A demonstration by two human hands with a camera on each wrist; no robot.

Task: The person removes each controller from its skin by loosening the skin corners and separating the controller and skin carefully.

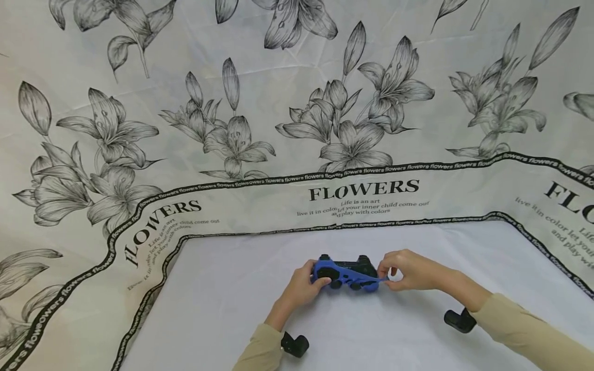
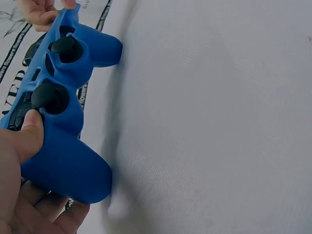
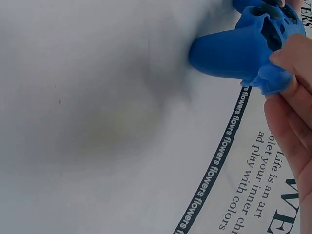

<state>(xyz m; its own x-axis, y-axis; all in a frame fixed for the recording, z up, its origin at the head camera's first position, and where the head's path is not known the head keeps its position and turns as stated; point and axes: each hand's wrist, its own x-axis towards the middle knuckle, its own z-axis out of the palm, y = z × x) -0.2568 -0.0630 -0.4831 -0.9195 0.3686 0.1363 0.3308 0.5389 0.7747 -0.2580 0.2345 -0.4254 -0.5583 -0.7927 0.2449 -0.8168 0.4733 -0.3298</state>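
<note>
A black game controller (image 1: 365, 266) is partly wrapped in a blue, stretchy silicone cover (image 2: 68, 168). Its two black thumbsticks poke through holes in the cover, as the left wrist view shows. My left hand (image 1: 299, 288) grips the controller's left handle through the cover, thumb on the front beside the direction pad and fingers behind. At the opposite end, my right hand (image 1: 410, 270) pinches the cover's edge between thumb and fingers and pulls it outward into a narrow point. Bunched blue material (image 3: 273, 79) shows at those fingertips in the right wrist view.
Beneath the hands lies a white tabletop cloth (image 1: 241, 288). A curtain (image 1: 260, 103) printed with flowers and lettering rises behind and at the sides. Each wrist carries a black camera, one at the left sleeve (image 1: 255, 350) and one at the right sleeve (image 1: 520, 324).
</note>
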